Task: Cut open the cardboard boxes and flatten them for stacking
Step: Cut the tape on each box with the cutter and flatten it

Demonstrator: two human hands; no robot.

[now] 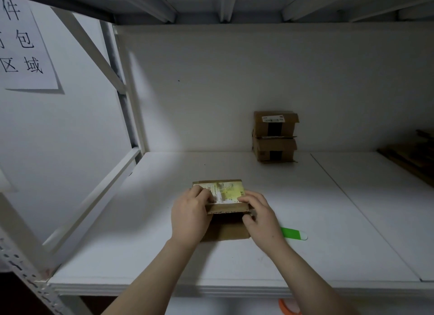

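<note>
Two curled grips, left hand [190, 218], right hand [260, 220], clasping rectangular cardboard box [226, 208], yellowish paper label [226, 191]

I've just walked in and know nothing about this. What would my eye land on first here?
First, the middle of the view: the left hand and right hand both grip a small cardboard box with a yellowish label, on a white shelf. A bright green tool lies just right of the right hand. Two more boxes stand stacked against the back wall.
</note>
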